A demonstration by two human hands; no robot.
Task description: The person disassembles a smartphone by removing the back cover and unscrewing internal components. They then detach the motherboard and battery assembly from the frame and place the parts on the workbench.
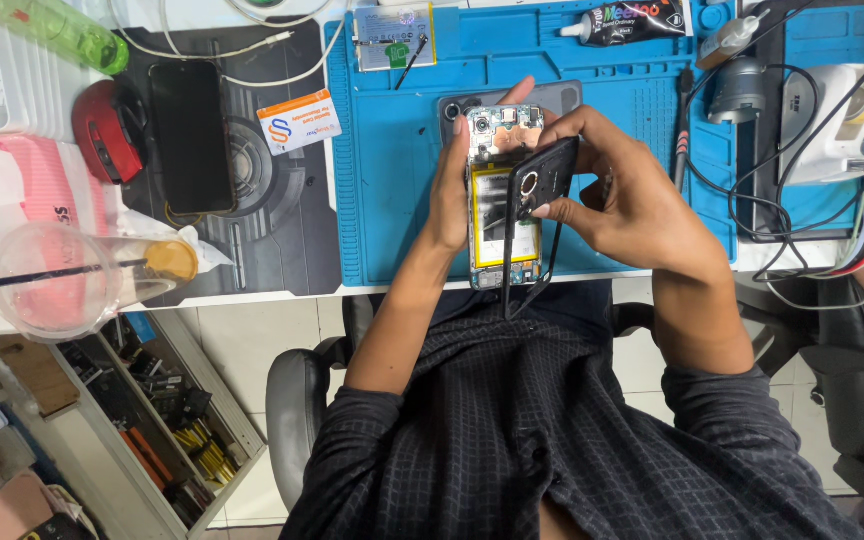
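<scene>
Opened phone (500, 205): back off, circuit board and yellow-edged battery showing; held above the near edge of the blue mat (392, 200), not resting on it as far as I can tell.
Long axis: runs away from the person toward the far side of the mat, camera end farthest, slightly tilted.
Left hand (449, 195): wrapped along the phone's left edge, thumb on the upper part, fingers closed round it; gripping the phone.
Right hand (617, 195): closed on the black back cover (542, 180), fingertips pinching its upper end just right of the phone.
Cover vs phone: cover tilted, upper end lifted off the phone's right edge, thin lower frame hanging down past the mat's near edge; lower part overlaps the phone, contact there unclear.
Nearer hand: both on the job; right has the cover, left steadies the body.
On the mat, far side: grey phone-like slab (552, 100) behind the hands, small parts card (392, 40), black glue tube (632, 20).
Left of the mat: dark phone (190, 135), red mouse (107, 130), plastic cup (62, 280).
Right of the mat: tangle of cables (802, 210).
</scene>
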